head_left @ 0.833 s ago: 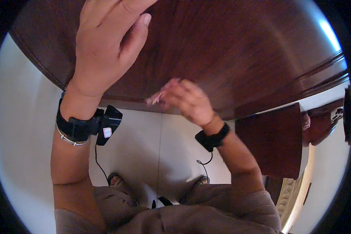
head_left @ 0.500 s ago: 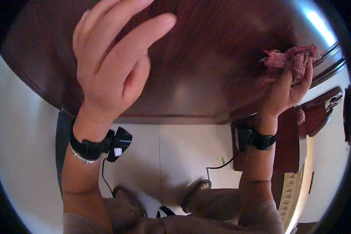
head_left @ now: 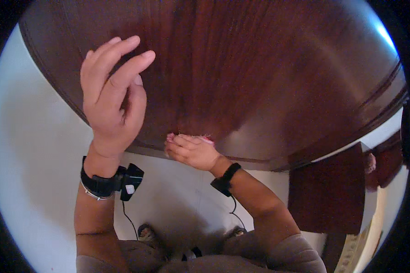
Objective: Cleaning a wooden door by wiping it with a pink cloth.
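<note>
My right hand [head_left: 191, 152] presses a reddish-pink cloth [head_left: 207, 140] onto the dark wooden tabletop [head_left: 269, 82], close to its near edge. Most of the cloth is hidden beneath the fingers; frayed bits stick out on both sides. Raised above the left part of the tabletop, my left hand [head_left: 113, 93] holds nothing, its fingers loosely curved and apart. Both wrists carry black strapped devices with thin cables.
At the lower right stands a dark wooden piece of furniture [head_left: 325, 198], with a pale gold ornate edge [head_left: 362, 236] beside it. Below the table lies a light tiled floor [head_left: 173, 186], where my feet show.
My right hand has swept the cloth leftward and nearer, from the table's right side to the middle of the near edge. The left hand has drawn back a little, nearer to me.
</note>
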`<action>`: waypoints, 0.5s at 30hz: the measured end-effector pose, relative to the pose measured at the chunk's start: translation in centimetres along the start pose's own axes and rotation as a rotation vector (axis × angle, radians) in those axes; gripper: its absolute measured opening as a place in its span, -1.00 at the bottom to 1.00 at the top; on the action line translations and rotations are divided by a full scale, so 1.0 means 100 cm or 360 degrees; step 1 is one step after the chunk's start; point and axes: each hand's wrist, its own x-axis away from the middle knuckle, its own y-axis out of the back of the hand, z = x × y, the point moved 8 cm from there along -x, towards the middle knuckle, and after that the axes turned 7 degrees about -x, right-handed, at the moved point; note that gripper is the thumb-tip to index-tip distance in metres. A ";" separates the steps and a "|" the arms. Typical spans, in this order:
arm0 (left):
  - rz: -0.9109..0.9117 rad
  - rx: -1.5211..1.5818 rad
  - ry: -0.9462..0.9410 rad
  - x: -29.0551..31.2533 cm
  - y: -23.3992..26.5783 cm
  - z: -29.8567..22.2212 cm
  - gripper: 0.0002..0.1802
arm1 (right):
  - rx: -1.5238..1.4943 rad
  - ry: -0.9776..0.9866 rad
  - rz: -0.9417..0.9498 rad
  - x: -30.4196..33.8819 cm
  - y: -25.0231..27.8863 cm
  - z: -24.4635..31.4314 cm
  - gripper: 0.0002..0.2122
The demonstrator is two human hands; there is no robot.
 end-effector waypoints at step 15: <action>0.0023 0.0169 0.0268 -0.001 -0.004 -0.005 -0.53 | 0.0799 -0.0355 -0.1913 0.030 0.308 -0.056 -0.61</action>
